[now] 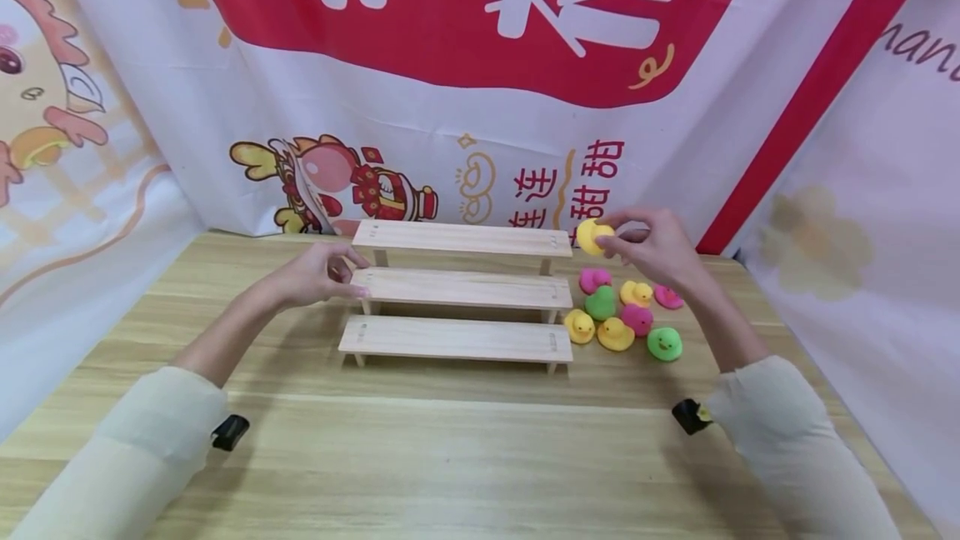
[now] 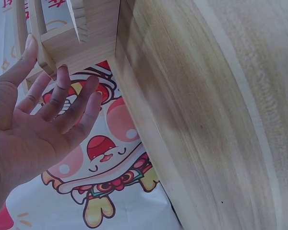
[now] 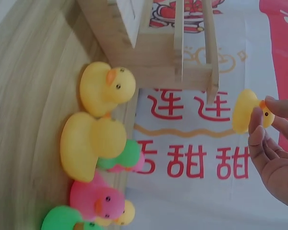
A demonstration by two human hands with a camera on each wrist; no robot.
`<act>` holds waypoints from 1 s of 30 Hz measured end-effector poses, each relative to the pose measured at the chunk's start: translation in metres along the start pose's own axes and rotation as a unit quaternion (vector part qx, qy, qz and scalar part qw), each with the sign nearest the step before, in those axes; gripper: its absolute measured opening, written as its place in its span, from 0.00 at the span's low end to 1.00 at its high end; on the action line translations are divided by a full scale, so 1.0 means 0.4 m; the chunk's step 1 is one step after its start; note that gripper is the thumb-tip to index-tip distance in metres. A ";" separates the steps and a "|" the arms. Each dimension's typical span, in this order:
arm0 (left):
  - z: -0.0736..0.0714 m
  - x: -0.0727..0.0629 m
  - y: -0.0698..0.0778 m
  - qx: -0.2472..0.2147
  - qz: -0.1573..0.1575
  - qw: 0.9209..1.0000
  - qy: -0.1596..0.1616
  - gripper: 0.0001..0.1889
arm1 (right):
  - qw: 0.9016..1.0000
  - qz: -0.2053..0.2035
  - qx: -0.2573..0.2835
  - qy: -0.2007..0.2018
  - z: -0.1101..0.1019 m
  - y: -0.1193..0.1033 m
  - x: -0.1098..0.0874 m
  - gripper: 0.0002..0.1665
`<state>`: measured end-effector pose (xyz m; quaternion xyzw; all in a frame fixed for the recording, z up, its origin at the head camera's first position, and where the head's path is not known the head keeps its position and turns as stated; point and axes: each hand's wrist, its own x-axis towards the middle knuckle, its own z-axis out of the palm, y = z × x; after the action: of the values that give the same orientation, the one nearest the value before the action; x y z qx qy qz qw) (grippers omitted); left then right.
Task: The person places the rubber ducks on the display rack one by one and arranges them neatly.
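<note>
A three-tier wooden display stand (image 1: 461,286) sits on the table. At its left end, my left hand (image 1: 318,276) holds the middle board (image 1: 465,287), thumb on one side and fingertips on the other; the left wrist view shows the same hand (image 2: 43,115) with its outer fingers spread. In my right hand (image 1: 656,250) a yellow rubber duck (image 1: 592,237) is pinched between thumb and fingers, just beyond the top board's right end (image 1: 461,237). The right wrist view shows this duck (image 3: 247,111) raised, apart from the stand.
Several rubber ducks crowd the table right of the stand, among them a green duck (image 1: 664,344), a pink duck (image 1: 637,320) and a yellow duck (image 1: 615,334). A printed cloth (image 1: 420,115) hangs behind the stand. Wooden tabletop (image 1: 450,457) stretches in front.
</note>
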<state>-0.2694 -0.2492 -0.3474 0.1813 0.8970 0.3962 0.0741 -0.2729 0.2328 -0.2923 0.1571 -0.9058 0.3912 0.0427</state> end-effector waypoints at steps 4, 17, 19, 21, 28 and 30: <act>-0.003 -0.001 0.005 0.003 -0.001 1.000 0.001 0.23 | 1.000 -0.005 0.015 -0.011 0.013 -0.020 0.012 0.22; -0.003 -0.001 0.007 0.009 -0.006 1.000 -0.003 0.24 | 0.998 -0.022 0.041 -0.040 0.058 -0.072 0.053 0.21; -0.002 0.000 0.008 0.009 -0.005 1.000 -0.004 0.24 | 0.998 -0.029 0.043 -0.044 0.064 -0.080 0.058 0.21; -0.002 0.000 0.008 0.010 -0.005 1.000 -0.005 0.23 | 0.997 -0.034 0.041 -0.050 0.070 -0.087 0.063 0.21; -0.003 0.000 0.008 0.012 -0.009 1.000 -0.005 0.23 | 0.996 -0.032 0.060 -0.055 0.104 -0.112 0.084 0.20; -0.003 0.001 0.008 0.014 -0.009 1.000 -0.004 0.23 | 0.996 -0.030 0.069 -0.056 0.113 -0.120 0.087 0.20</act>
<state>-0.2692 -0.2481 -0.3443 0.1763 0.9035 0.3825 0.0788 -0.2887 0.1605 -0.2833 0.2084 -0.8724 0.4421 -0.0079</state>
